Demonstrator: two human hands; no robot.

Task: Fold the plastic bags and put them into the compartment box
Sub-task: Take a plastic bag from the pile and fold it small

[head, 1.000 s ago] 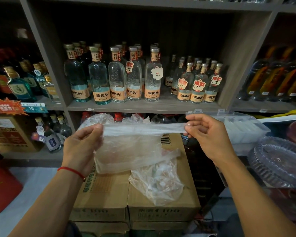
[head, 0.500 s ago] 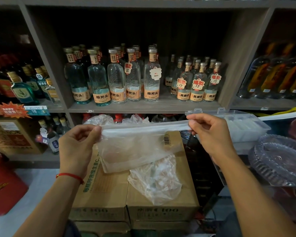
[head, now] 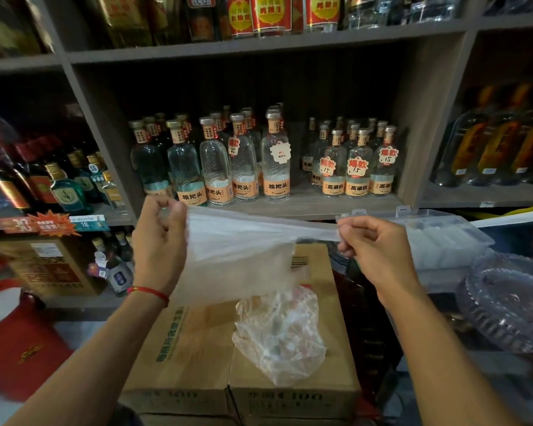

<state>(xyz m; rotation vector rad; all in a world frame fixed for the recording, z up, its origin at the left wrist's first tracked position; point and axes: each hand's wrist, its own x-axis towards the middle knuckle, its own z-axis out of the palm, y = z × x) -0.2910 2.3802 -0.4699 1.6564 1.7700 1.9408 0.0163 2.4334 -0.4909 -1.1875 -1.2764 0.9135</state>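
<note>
1. Both hands are up in front of the shelves with a thin, see-through plastic bag (head: 237, 256) stretched between them. Its top edge is pulled taut into a narrow strip and the rest hangs down as a soft, slightly frosted sheet.
2. Left hand (head: 159, 241) sits at about 9 o'clock of the bag, fingers curled in and pinching the corner. There's a red string bracelet (head: 148, 292) on that wrist.
3. Right hand (head: 373, 250) is at 3 o'clock, thumb and fingers pinched tight on the other end of the strip.
4. Below the held bag, around 6 o'clock, a crinkly loose bag (head: 279, 336) lies bunched up on top of two brown cardboard cartons (head: 197, 358) set side by side.
5. The compartment box (head: 443, 238) is clear hard plastic with its lid up, just past the right hand at 2 o'clock. Pale rolled shapes sit in its slots; I can't tell exactly what they are.
6. A ribbed clear plastic tray (head: 505, 302) sits at 4 o'clock.
7. At 12 o'clock, the shelf holds glass bottles (head: 243, 167) with orange labels.
</note>
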